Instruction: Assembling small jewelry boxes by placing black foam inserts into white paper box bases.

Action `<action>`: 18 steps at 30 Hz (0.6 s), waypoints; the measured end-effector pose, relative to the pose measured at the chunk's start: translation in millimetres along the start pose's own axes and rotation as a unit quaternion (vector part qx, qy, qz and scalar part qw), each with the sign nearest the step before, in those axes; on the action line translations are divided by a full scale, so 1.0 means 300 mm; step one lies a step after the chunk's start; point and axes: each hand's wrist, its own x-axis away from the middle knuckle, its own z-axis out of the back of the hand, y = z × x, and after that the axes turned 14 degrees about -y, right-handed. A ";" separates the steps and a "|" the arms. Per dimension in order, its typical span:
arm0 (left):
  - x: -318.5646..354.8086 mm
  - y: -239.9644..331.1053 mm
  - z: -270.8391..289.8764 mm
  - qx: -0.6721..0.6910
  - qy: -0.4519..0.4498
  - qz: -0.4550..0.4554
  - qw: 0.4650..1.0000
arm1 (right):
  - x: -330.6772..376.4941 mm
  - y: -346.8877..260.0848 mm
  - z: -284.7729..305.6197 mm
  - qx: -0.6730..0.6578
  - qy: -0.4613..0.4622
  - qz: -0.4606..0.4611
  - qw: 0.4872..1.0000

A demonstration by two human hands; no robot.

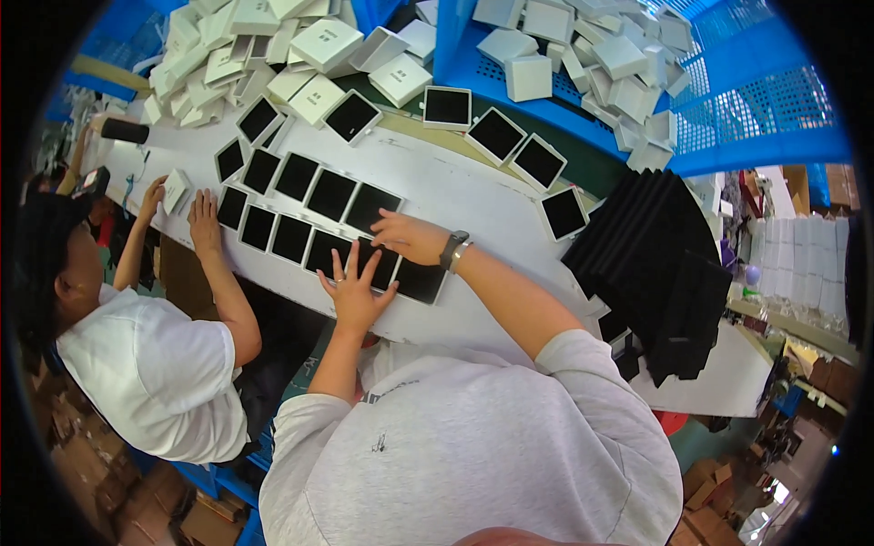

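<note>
Two rows of shallow white boxes with black inserts run across the white table in front of me, an upper-row box (pixel 332 194) and a lower-row box (pixel 290 238) among them. My left hand (pixel 353 296) lies with fingers spread over the near edge of the lower row, resting on the black inserts. At the right end of the rows, my right hand (pixel 411 238) reaches leftward with its fingers apart and slightly bent, touching a black insert (pixel 382 257) or just above it. Its wrist wears a dark watch (pixel 452 249). Neither hand grips anything visible.
White box parts (pixel 328 45) are heaped at the back left; more fill a blue crate (pixel 746 136). Several black-filled boxes (pixel 496 135) line the back edge. Black foam sheets (pixel 655 264) are stacked at right. On the left, a co-worker's hands are by a white box (pixel 176 191).
</note>
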 end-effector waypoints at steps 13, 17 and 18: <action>-0.047 0.294 -0.051 0.067 0.054 -0.179 0.980 | 0.318 0.118 0.301 0.311 0.164 -0.377 0.857; -0.213 0.232 -0.041 0.078 0.131 -0.136 0.979 | 0.298 0.018 0.081 0.189 0.156 -0.306 0.920; -0.284 0.219 -0.016 0.081 0.154 -0.137 0.975 | 0.279 0.033 0.045 0.163 0.185 -0.221 0.944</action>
